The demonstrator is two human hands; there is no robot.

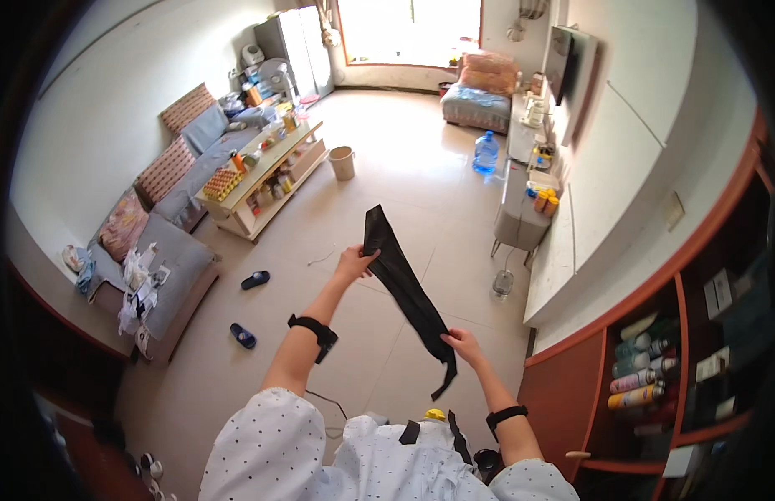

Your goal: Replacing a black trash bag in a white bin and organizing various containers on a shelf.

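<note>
A long strip of thin black material (400,282), which looks like a folded plastic bag, is stretched on a slant in front of me above the floor. My left hand (354,262) pinches it near its broad upper end, thumb across the front. Lower down, to the right, my right hand (464,346) grips its edge between thumb and fingers. Below that grip the narrow tail hangs loose and bent. Black bands circle both my forearms.
A long coffee table (262,163) with an egg tray (223,183) stands ahead left, beside a grey sofa (181,250). Two slippers (243,336) lie on the tiled floor. A beige bin (342,164), a blue water jug (486,153) and a low TV cabinet (519,213) stand farther off. Red-brown shelving (597,388) is close on my right.
</note>
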